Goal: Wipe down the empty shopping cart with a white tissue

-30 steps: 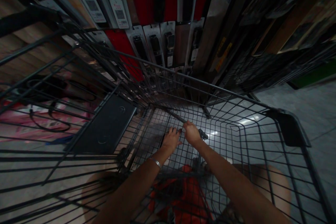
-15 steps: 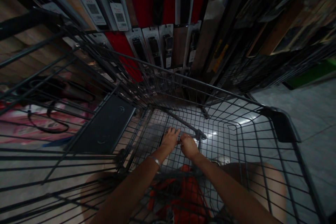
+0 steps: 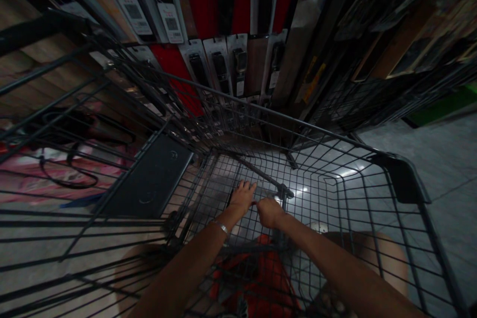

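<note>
Both hands were down on the floor of a black wire shopping trolley (image 3: 372,194), working at something small.

The trolley filled the near view, parked against a far wall of carded door handles on a hanging display rack (image 3: 227,67), with a second wire trolley carrying a flat black panel (image 3: 149,179) to its left. By my reckoning the step in hand was gripping a slim item on the mesh. The left hand (image 3: 243,198) lay flat, fingers spread. The right hand (image 3: 269,212) was curled, pinching near a thin black metal crossbar (image 3: 266,179); what it held I couldn't tell. Lifting it would need a firmer, steadier pinch.
</note>
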The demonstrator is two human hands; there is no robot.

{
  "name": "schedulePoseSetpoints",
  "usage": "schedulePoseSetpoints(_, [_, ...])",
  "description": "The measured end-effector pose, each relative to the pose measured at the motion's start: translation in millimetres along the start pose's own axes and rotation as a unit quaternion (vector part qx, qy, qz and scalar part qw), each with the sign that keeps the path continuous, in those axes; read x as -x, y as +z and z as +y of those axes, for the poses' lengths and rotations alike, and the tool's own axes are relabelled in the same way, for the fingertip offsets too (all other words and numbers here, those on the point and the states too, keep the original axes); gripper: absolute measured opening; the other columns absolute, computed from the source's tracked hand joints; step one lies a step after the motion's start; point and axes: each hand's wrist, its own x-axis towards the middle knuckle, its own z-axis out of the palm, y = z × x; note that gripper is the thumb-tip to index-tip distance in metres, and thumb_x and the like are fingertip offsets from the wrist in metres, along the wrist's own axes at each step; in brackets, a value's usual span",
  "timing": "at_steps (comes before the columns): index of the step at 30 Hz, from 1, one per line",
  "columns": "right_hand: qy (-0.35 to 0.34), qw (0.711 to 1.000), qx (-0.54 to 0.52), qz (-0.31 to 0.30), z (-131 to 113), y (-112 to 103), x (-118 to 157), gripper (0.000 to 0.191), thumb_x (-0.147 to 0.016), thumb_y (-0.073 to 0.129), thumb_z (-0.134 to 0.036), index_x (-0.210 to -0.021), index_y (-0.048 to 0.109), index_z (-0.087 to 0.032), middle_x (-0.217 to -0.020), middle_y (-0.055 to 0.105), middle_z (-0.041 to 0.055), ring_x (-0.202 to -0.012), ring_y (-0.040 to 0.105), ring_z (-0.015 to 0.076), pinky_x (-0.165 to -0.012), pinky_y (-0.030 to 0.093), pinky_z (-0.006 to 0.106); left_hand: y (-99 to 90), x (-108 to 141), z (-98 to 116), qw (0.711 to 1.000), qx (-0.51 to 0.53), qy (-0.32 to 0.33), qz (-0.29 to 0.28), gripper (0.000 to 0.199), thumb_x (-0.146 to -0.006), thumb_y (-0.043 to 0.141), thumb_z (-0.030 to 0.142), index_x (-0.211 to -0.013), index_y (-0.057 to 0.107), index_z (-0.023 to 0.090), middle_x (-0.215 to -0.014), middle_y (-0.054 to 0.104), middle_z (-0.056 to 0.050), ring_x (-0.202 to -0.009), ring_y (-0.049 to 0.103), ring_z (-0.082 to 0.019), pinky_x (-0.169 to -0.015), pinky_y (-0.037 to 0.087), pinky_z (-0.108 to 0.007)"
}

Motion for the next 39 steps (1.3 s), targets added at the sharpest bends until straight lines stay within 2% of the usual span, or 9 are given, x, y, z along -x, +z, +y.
schedulePoseSetpoints(2, [0.014,0.999,-0.019,0.039,2.1,-9.4,-2.6,0.027,-0.075,0.052,-0.011,-0.097,0.067,-0.013,-0.101,0.067,0.013,-0.096,0.062,0.0218,-0.08,0.045,0.028,-2.4,0.4,0.8,1.0,0.01,-0.001,-0.005,0.059,-0.082,0.059,0.025,-0.137,0.036,0.021,-0.133,0.045,-0.011,-0.131,0.03,-0.03,-0.095,0.043,-0.037])
schedulePoseSetpoints(6, [0.039,0.984,-0.051,0.164,12.3,-24.9,-13.7,0.031,-0.079,0.044,-0.006,-0.101,0.064,-0.014,-0.106,0.063,0.0095,-0.1,0.058,0.0178,-0.085,0.042,0.024,-6.6,0.9,2.9,1.0,0.018,-0.006,-0.006,0.056,-0.08,0.062,0.028,-0.132,0.042,0.02,-0.128,0.048,-0.011,-0.127,0.033,-0.03,-0.093,0.044,-0.038])
schedulePoseSetpoints(9, [0.047,0.979,-0.019,0.197,18.7,-25.1,-22.6,0.031,-0.083,0.04,-0.004,-0.102,0.062,-0.014,-0.108,0.061,0.0103,-0.104,0.054,0.0189,-0.088,0.041,0.026,-6.6,1.1,3.7,1.0,0.014,-0.007,0.0,0.058,-0.08,0.063,0.03,-0.133,0.041,0.02,-0.126,0.049,-0.01,-0.124,0.035,-0.03,-0.093,0.044,-0.038])
schedulePoseSetpoints(16, [0.01,0.984,0.072,0.16,18.8,-13.3,-29.8,0.031,-0.087,0.037,-0.006,-0.104,0.062,-0.013,-0.113,0.057,0.0125,-0.107,0.051,0.0221,-0.09,0.04,0.03,-2.3,1.0,2.7,1.0,0.008,-0.007,0.012,0.06,-0.079,0.064,0.03,-0.134,0.04,0.021,-0.126,0.049,-0.011,-0.126,0.032,-0.03,-0.093,0.043,-0.037])
schedulePoseSetpoints(26, [-0.001,0.984,0.103,0.147,23.6,-15.0,-17.0,0.033,-0.087,0.036,-0.005,-0.103,0.063,-0.011,-0.11,0.06,0.0135,-0.106,0.052,0.0225,-0.089,0.042,0.03,-3.0,2.2,2.8,1.0,0.004,-0.009,0.013,0.063,-0.079,0.064,0.031,-0.136,0.039,0.023,-0.129,0.048,-0.01,-0.127,0.033,-0.029,-0.095,0.041,-0.037])
schedulePoseSetpoints(34, [0.044,0.989,0.04,0.137,24.3,1.3,-6.6,0.03,-0.08,0.043,-0.001,-0.098,0.065,-0.01,-0.105,0.062,0.0143,-0.104,0.056,0.0211,-0.091,0.041,0.028,-5.4,2.9,3.0,1.0,0.013,-0.015,0.003,0.061,-0.079,0.063,0.031,-0.135,0.039,0.025,-0.133,0.047,-0.009,-0.13,0.032,-0.028,-0.095,0.042,-0.036])
schedulePoseSetpoints(39, [0.05,0.992,0.035,0.113,20.3,-3.0,-3.1,0.03,-0.074,0.049,0.001,-0.098,0.065,-0.007,-0.105,0.063,0.0169,-0.102,0.058,0.023,-0.085,0.045,0.029,-2.0,2.6,1.6,1.0,0.021,-0.01,0.013,0.06,-0.08,0.062,0.028,-0.135,0.039,0.024,-0.134,0.047,-0.01,-0.131,0.03,-0.029,-0.097,0.04,-0.037])
